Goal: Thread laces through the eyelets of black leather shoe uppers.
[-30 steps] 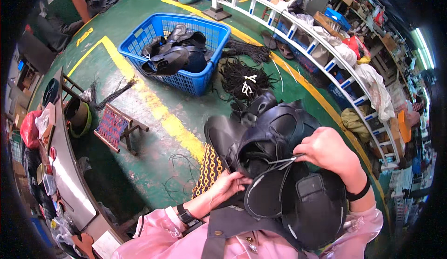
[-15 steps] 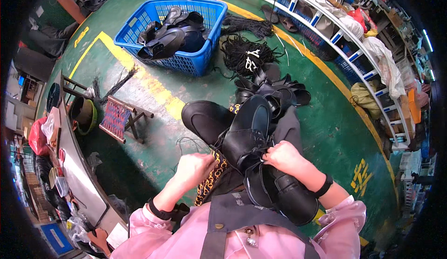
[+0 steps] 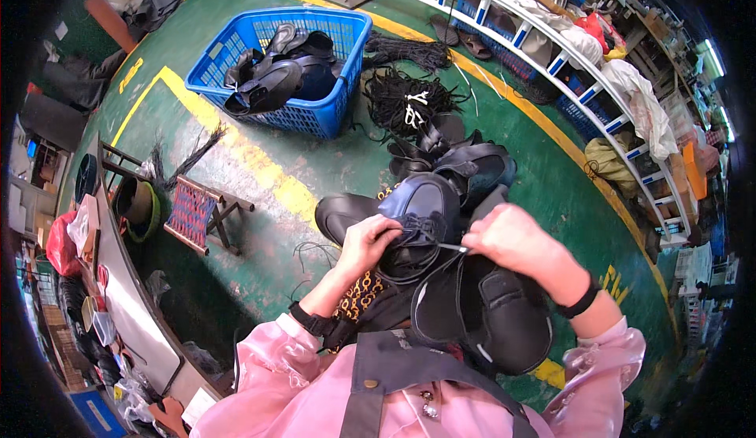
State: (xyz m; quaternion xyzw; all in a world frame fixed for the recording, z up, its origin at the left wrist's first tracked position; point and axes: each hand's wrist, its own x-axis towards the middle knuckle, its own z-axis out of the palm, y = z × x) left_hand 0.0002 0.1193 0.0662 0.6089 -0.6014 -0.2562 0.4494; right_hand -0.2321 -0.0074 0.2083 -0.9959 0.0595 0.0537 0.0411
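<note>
On my lap a black lace-up shoe (image 3: 428,195) points its toe away from me, dark laces crossed over its tongue. At the left of its lacing my left hand (image 3: 368,244) is closed in a pinch on a shoelace. My right hand (image 3: 505,239), right of the shoe, is closed on another stretch of shoelace (image 3: 450,247) that runs taut from the shoe. Nearer me, against my apron, lie other black shoe pieces (image 3: 516,324). Another black shoe (image 3: 340,216) shows its toe beyond my left hand.
Several black shoes (image 3: 476,166) are heaped on the floor just ahead. Beyond them are bundles of black laces (image 3: 409,99) and a blue basket (image 3: 327,111) of shoes. A small folding stool (image 3: 191,214) and a table (image 3: 138,296) stand left; a white rail (image 3: 551,52) curves along the right.
My left hand has moved up and right, onto the shoe's lacing. My right hand has risen slightly, drawing a lace outward. The shoe's toe appears lower, and its lacing now shows between my hands.
</note>
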